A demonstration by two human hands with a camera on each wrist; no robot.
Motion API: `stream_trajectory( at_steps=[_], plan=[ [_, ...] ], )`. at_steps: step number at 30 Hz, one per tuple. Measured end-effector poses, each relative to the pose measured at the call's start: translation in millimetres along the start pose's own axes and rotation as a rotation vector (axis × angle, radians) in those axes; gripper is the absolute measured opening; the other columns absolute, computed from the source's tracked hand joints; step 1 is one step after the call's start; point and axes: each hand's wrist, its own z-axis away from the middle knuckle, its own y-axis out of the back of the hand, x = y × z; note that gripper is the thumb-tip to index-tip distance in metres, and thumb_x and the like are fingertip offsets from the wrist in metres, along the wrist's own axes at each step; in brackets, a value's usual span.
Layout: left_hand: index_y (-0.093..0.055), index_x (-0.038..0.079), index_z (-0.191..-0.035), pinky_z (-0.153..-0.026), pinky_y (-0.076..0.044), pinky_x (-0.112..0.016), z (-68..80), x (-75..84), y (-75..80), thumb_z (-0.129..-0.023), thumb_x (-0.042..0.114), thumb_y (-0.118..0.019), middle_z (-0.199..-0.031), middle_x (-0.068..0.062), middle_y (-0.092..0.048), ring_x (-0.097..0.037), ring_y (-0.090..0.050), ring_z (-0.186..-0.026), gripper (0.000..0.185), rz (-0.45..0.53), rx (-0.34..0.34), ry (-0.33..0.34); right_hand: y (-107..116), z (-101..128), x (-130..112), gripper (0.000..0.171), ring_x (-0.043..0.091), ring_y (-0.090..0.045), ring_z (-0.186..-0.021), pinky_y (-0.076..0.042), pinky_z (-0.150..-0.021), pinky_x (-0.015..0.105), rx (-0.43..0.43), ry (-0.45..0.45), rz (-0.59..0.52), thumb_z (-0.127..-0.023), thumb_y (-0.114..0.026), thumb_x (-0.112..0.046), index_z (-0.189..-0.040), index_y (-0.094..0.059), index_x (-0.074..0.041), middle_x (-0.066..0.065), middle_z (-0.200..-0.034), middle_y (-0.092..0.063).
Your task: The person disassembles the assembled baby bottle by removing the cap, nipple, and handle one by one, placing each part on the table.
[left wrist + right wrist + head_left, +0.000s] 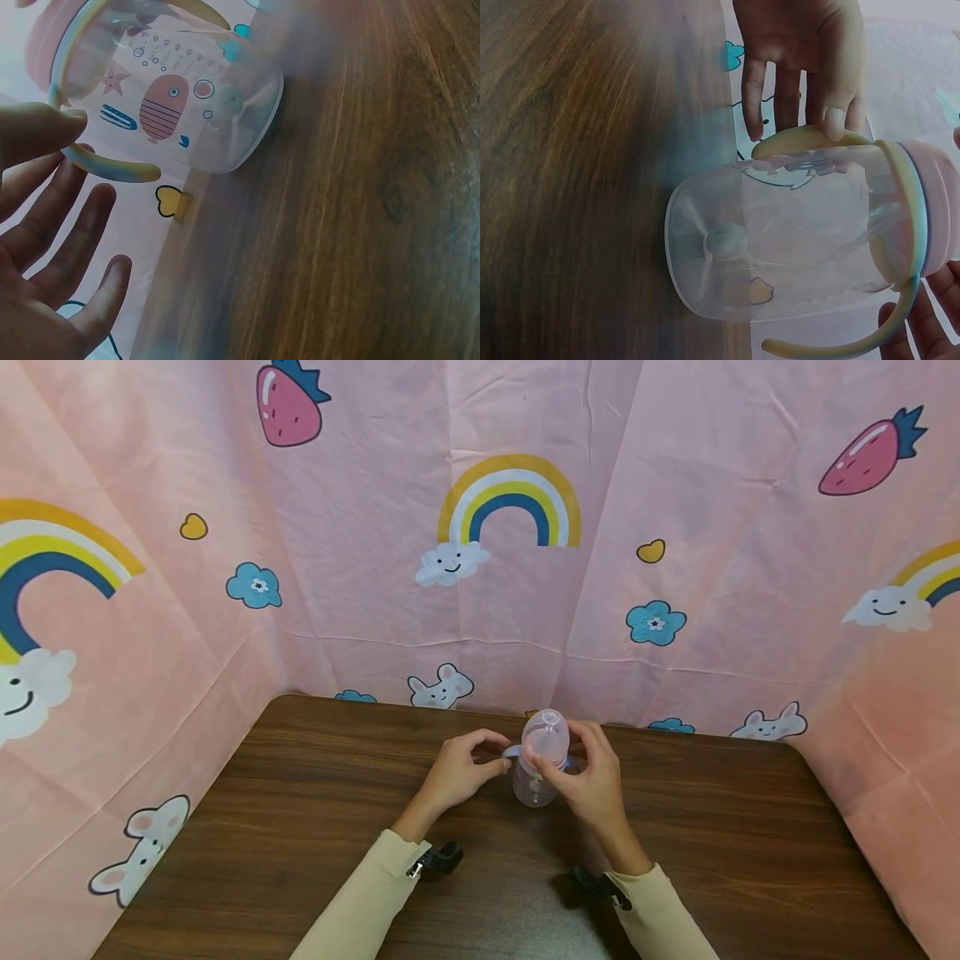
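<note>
A clear baby bottle (534,792) with two curved handles stands upright near the far side of the table. Its body carries printed sea animals, a pink collar (931,206) rings its neck, and a see-through domed cap (553,742) tops it. A weighted straw end (726,241) shows inside through the wall. My left hand (459,770) pinches the left handle (112,166) between thumb and fingers, its other fingers spread loosely below. From the other side, my right hand (597,777) grips the bottle around the collar and the lower cap, thumb in front, fingers behind.
The dark wood table (300,860) runs under both forearms. A pink printed cloth (360,568) hangs close behind the bottle and along both sides. Each wrist wears a black strap (447,857) over a beige sleeve (360,902).
</note>
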Motion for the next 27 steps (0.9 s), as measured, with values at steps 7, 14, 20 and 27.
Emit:
stream_trajectory(
  at_steps=[7,14,20,27],
  plan=[
    [-0.080,0.007,-0.117,-0.101,-0.060,-0.051,0.2,-1.5,-0.5,-0.098,0.006,-0.083,-0.116,-0.007,-0.079,-0.036,-0.075,-0.115,0.019,-0.037,0.007,-0.007,0.7,-0.8,-0.6,0.056,0.027,-0.068,-0.099,-0.058,-0.082,0.031,-0.003,-0.006,0.006,-0.083,-0.097,-0.013,-0.132,-0.072,-0.004,0.007,-0.117,-0.068],
    [-0.080,0.008,-0.116,-0.101,-0.061,-0.047,0.6,-0.5,-0.5,-0.097,0.006,-0.084,-0.116,-0.005,-0.079,-0.032,-0.075,-0.115,0.019,-0.041,0.000,0.016,0.6,-1.3,-1.6,0.057,0.024,-0.067,-0.100,-0.058,-0.084,0.034,-0.005,0.000,0.008,-0.083,-0.098,-0.013,-0.132,-0.072,-0.004,0.007,-0.118,-0.068],
    [-0.080,0.007,-0.114,-0.099,-0.061,-0.050,0.2,-0.8,-1.3,-0.097,0.005,-0.083,-0.113,-0.007,-0.079,-0.037,-0.075,-0.113,0.018,-0.036,0.008,-0.014,0.0,-2.2,-0.1,0.053,0.028,-0.069,-0.097,-0.060,-0.083,0.046,0.010,0.027,0.001,-0.083,-0.097,-0.012,-0.130,-0.073,-0.005,0.009,-0.116,-0.069],
    [-0.080,0.007,-0.114,-0.099,-0.061,-0.052,-0.6,-1.9,-1.1,-0.097,0.006,-0.084,-0.113,-0.007,-0.080,-0.035,-0.075,-0.112,0.017,-0.052,0.011,-0.009,0.3,-3.3,-1.3,0.054,0.034,-0.068,-0.099,-0.059,-0.084,0.056,0.016,0.026,-0.005,-0.083,-0.096,-0.012,-0.131,-0.073,-0.004,0.010,-0.117,-0.069]
  ],
)
